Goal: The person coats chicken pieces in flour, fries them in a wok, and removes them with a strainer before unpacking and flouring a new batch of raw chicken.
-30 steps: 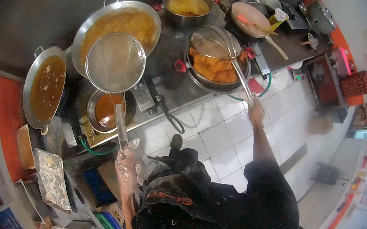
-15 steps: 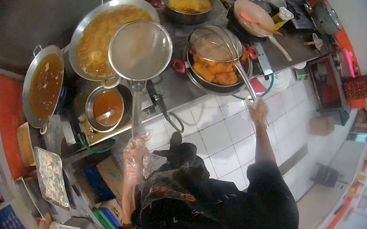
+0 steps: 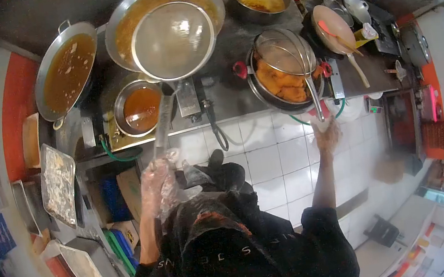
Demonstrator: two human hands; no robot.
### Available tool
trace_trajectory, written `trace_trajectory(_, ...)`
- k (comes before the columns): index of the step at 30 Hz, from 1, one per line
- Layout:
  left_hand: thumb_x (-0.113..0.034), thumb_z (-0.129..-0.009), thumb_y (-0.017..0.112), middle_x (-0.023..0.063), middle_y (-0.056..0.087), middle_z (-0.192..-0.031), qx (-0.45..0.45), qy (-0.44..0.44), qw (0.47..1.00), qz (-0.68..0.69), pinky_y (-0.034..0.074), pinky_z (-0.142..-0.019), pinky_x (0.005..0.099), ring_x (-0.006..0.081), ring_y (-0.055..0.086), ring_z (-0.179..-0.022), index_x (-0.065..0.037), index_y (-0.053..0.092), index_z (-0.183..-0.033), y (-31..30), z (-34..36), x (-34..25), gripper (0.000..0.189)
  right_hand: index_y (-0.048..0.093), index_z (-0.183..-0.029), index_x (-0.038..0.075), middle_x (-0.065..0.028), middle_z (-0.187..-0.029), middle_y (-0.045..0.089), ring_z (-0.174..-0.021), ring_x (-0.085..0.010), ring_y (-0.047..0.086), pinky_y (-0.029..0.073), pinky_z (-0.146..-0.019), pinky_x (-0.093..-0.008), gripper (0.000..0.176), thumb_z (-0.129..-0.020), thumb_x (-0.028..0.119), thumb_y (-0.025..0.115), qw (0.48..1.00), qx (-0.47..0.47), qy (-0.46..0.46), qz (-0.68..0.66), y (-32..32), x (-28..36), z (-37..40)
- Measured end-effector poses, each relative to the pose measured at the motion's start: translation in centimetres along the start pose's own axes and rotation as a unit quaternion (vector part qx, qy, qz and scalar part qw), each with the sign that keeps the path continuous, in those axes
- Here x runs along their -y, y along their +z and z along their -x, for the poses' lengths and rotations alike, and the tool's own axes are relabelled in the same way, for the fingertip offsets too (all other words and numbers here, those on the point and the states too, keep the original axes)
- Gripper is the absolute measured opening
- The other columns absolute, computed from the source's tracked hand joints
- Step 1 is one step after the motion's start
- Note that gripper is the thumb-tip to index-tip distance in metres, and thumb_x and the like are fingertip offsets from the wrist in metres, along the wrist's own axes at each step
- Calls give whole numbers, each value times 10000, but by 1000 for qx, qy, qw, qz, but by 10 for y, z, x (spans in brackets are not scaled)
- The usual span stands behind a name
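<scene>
Clenches left hand [image 3: 158, 183] on mesh skimmer [image 3: 172, 39] above oil-filled wok [image 3: 127, 16], right hand [image 3: 327, 136] on wire skimmer [image 3: 284, 54] over pot [image 3: 260, 91] of fried pieces [image 3: 282, 83] right of wok.

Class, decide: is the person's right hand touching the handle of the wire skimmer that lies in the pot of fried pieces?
Touching. The head view shows the right hand closed round the end of the wire skimmer handle, with no gap.

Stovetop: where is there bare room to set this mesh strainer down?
The left hand grips the mesh strainer, the right hand the wire skimmer. Bare steel lies between the big wok, the back pot and the pot of fried pieces. A narrower strip runs beside the pan. Crowded on the left: side wok, sauce bowl, trays.
</scene>
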State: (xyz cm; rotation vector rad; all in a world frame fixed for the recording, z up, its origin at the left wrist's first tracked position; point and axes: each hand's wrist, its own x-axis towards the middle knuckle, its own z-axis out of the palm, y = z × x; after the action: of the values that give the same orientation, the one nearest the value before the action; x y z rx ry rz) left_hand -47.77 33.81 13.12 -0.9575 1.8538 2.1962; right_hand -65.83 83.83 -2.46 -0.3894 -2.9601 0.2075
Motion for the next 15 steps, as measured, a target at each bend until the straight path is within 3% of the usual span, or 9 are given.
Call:
trace_trajectory(1, -314, -933, 637, -53, 559, -775, -23, 35, 999, -24, 387, -573, 193, 28, 475, -654, -46, 623, -1181, -12, 4, 3, 365, 384, -1446, 52, -158, -1310, 562, -1259, -310, 468, 349, -1019, -503, 913, -726, 477, 751, 1000, 4, -5, 1, 2, 0, -1)
trace_trajectory(4, -331, -941, 627, -72, 476, -674, -87, 6, 996, -1, 336, -488, 200, 21, 419, -563, -47, 620, -1204, -42, 23, 2, 387, 385, -1444, 52, -170, -1305, 562, -1244, -339, 475, 355, -1018, -495, 897, -753, 508, 732, 998, -34, -36, 26, 0, 12, 1)
trace_trajectory(7, -344, -962, 589, -70, 454, -631, -150, -8, 989, -4, 316, -442, 201, 23, 398, -493, -43, 608, -1216, -62, 46, -10, 394, 384, -1443, 47, -188, -1308, 553, -1242, -349, 474, 336, -1034, -495, 866, -798, 534, 694, 998, -26, -18, -51, -37, 78, 11)
trace_trajectory(9, -347, -974, 560, -57, 466, -602, -190, -29, 981, -3, 326, -411, 203, 34, 402, -452, -41, 611, -1167, -86, 52, 12, 366, 433, -1408, 48, -215, -1212, 600, -1139, -334, 554, 407, -976, -475, 768, -843, 515, 661, 963, -116, -122, -212, -55, 129, 31)
trace_trajectory(10, -357, -985, 533, -53, 460, -581, -178, 6, 984, 18, 313, -367, 212, 42, 398, -422, -41, 608, -1085, -96, 53, 22, 341, 433, -1408, 48, -215, -1212, 600, -1139, -334, 554, 407, -976, -475, 768, -843, 515, 661, 959, -108, -142, -222, -51, 158, 43)
trace_trajectory(12, -370, -987, 522, -40, 455, -554, -188, 43, 981, 31, 305, -342, 225, 57, 395, -392, -42, 597, -1020, -111, 45, 40, 338, 531, -1191, -6, -140, -843, 607, -789, -224, 604, 501, -656, -330, 320, -971, 225, 500, 903, -8, -380, -201, -49, 219, 87)
trace_trajectory(14, -387, -994, 498, -12, 448, -506, -171, 77, 980, 60, 303, -311, 247, 87, 390, -344, -44, 574, -902, -124, 38, 60, 363, 521, -1227, -19, -174, -1062, 601, -949, -261, 591, 509, -756, -401, 415, -927, 265, 563, 884, 184, -374, -212, -13, 277, 155)
trace_trajectory(15, -391, -997, 486, 3, 446, -485, -164, 71, 980, 90, 310, -304, 257, 102, 390, -327, -44, 563, -848, -130, 34, 68, 385, 525, -1227, -20, -192, -1230, 564, -1068, -265, 576, 495, -871, -411, 470, -931, 341, 574, 812, 198, -527, -152, -58, 327, 187)
